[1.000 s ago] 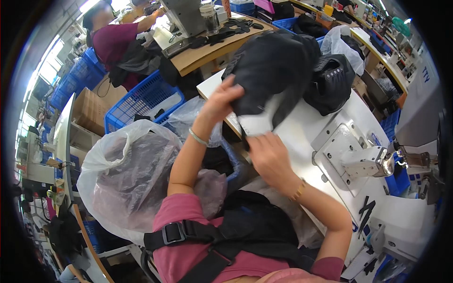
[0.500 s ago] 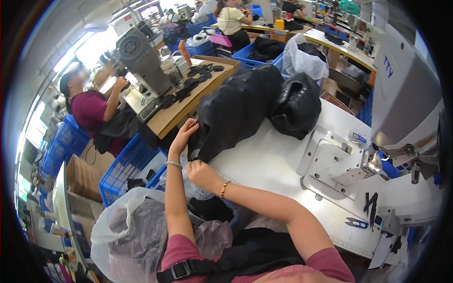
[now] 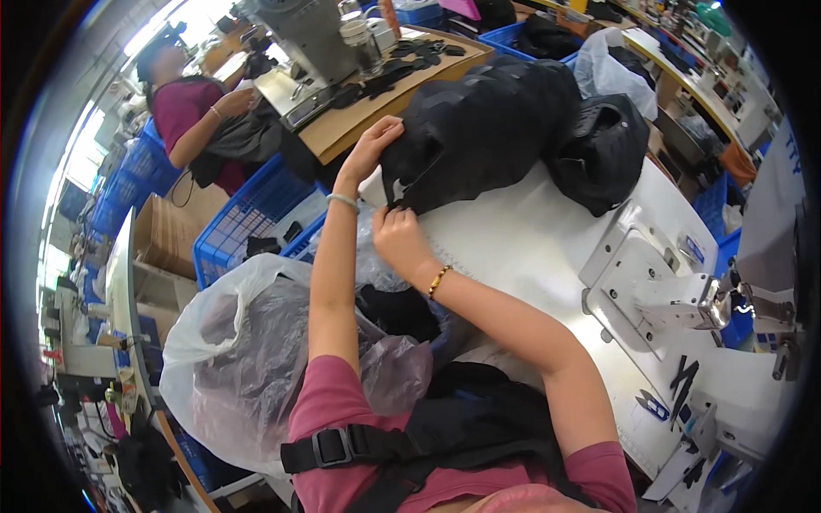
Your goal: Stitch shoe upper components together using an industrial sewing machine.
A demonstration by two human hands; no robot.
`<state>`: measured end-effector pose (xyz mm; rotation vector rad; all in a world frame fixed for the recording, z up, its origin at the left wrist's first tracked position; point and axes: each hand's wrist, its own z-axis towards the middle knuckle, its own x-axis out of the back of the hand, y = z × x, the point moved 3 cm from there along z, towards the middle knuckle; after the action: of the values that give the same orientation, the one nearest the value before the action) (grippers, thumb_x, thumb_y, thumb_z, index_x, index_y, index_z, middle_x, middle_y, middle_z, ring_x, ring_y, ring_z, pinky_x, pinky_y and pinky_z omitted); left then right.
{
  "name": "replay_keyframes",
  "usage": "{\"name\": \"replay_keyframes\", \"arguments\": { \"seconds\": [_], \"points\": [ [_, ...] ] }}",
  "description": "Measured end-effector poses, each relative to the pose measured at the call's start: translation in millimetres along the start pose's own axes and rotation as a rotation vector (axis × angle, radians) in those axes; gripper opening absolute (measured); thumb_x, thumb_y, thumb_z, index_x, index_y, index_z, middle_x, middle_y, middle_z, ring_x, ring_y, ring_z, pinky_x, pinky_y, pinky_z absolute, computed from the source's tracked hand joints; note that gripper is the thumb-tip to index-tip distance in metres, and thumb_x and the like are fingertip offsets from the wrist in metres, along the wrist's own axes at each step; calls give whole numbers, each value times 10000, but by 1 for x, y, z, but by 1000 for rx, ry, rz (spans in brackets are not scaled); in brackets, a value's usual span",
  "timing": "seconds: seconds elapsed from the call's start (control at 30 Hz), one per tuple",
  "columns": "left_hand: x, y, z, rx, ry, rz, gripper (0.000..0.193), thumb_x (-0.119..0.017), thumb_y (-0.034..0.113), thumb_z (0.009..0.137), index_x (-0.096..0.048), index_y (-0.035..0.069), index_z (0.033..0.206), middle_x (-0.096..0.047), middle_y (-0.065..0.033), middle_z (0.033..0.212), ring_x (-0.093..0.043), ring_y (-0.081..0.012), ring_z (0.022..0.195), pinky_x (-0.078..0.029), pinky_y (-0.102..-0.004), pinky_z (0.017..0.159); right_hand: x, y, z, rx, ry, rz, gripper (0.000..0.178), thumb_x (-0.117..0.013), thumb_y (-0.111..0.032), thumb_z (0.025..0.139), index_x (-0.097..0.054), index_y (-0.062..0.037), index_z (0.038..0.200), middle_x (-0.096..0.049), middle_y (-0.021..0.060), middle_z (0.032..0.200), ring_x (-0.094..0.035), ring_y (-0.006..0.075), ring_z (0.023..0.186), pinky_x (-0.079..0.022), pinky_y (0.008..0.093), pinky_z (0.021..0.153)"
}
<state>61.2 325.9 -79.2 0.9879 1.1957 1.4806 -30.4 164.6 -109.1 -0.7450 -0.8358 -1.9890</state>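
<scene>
A long black bundle of what look like nested soft pieces (image 3: 496,128) lies across the far left of the white table (image 3: 487,248). My left hand (image 3: 373,152) is closed on its left end, the fingers bent over the edge. Just nearer to me, my right hand (image 3: 402,242) pinches the bundle's lower corner between thumb and fingers. A small light patch shows at the edge between my hands. Right of the bundle, touching it, sits a second black piece (image 3: 603,154) with a dark opening.
A sewing machine's metal arm (image 3: 680,301) stands at the right. Thread snips (image 3: 654,405) and black strips (image 3: 682,385) lie near it. At the left are a clear plastic bag (image 3: 256,359) and a blue crate (image 3: 244,222). A co-worker (image 3: 192,115) works beyond, beside another machine (image 3: 312,43).
The view has shifted, so the table and bundle sit further right and higher. My right hand has moved onto the bundle's corner, and the light patch there now shows. My left hand keeps its hold.
</scene>
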Motion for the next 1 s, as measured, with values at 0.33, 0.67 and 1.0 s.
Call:
{"name": "replay_keyframes", "arguments": {
  "seconds": [0.33,0.67,1.0],
  "points": [
    [1,-9,8,166,0,-327,241,-537,259,911,-608,61,1028,-611,17,978,-556,-84,907,-433,-232,805,-10,-4,-13,0,-3,22,410,-453,-154,844,-527,40,1198,-530,270,1181,-556,362,992,-435,396,849],
    [-23,-22,32,-159,195,404,393,-410,306,968,-550,-62,975,-594,-120,931,-530,-205,886,-387,-286,848,3,1,-11,-77,-401,-194,434,-419,-168,870,-489,-3,1264,-513,277,1234,-566,401,1012,-430,384,823],
    [-19,-14,33,-172,336,297,432,-338,429,978,-530,42,990,-539,-46,926,-477,-117,799,-384,-238,746,9,27,-38,-19,-174,33,447,-456,-245,882,-502,70,1197,-510,240,1230,-467,342,1157,-343,389,987]
  ]
}}
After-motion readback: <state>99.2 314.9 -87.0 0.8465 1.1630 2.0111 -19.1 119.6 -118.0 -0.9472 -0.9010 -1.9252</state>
